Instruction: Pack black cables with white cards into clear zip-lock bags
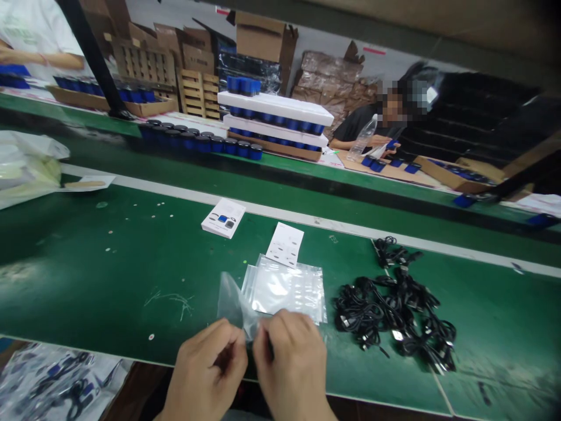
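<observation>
Both hands meet at the near edge of the green work surface, pinching a clear plastic bag [232,298] between them. My left hand [209,368] has thumb and fingertips closed on one side of the bag's near end. My right hand [290,359] is closed on the other side, its knuckles facing up. Just beyond lies a stack of clear zip bags [284,289], partly covered by a white printed leaflet [284,242]. To the right of my right hand are several coiled black USB cables [394,310] in a loose heap.
A stack of white printed booklets [223,217] lies farther back. At the left is a plastic bag with yellowish contents [28,166]. Across the bench stand rows of blue and black items [201,140] and white trays [276,108]. A person [385,117] handles a blue piece there.
</observation>
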Demonstrator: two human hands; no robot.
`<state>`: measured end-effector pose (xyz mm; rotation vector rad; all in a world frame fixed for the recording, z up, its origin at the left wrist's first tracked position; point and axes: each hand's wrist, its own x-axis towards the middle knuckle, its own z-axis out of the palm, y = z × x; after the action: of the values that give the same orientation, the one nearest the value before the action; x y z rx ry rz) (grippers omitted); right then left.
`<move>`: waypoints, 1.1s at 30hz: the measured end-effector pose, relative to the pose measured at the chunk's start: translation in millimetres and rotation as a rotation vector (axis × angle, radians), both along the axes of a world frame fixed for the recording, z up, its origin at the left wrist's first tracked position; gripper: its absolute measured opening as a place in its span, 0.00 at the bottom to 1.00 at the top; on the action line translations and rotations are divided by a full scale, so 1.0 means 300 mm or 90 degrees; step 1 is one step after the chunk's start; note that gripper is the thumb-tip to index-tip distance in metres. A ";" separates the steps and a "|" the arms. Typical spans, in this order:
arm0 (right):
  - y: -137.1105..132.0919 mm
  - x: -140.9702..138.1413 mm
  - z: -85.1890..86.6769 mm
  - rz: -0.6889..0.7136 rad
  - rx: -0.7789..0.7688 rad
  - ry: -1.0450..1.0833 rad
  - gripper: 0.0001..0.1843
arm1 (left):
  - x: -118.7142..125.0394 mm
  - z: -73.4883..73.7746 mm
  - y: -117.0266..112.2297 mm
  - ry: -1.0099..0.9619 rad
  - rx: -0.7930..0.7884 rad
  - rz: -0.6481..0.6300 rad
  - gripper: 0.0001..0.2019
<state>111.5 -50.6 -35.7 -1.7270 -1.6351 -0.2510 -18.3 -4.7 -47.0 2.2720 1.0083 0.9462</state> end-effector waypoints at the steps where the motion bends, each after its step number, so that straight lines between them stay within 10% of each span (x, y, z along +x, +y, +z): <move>1: 0.002 0.004 -0.004 -0.024 -0.003 0.008 0.15 | -0.002 0.001 -0.002 0.002 0.009 0.005 0.13; 18: 0.293 0.316 0.081 0.039 -0.427 -0.211 0.14 | -0.027 -0.016 0.054 -0.048 -0.340 0.197 0.14; 33: 0.251 0.359 0.096 -0.086 -0.303 -0.019 0.11 | -0.045 -0.011 0.091 -0.175 -0.494 0.138 0.15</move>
<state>219.3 24.7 -6.8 -2.1991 -1.6962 0.0577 -31.9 22.5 -50.3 1.3799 1.2373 0.7410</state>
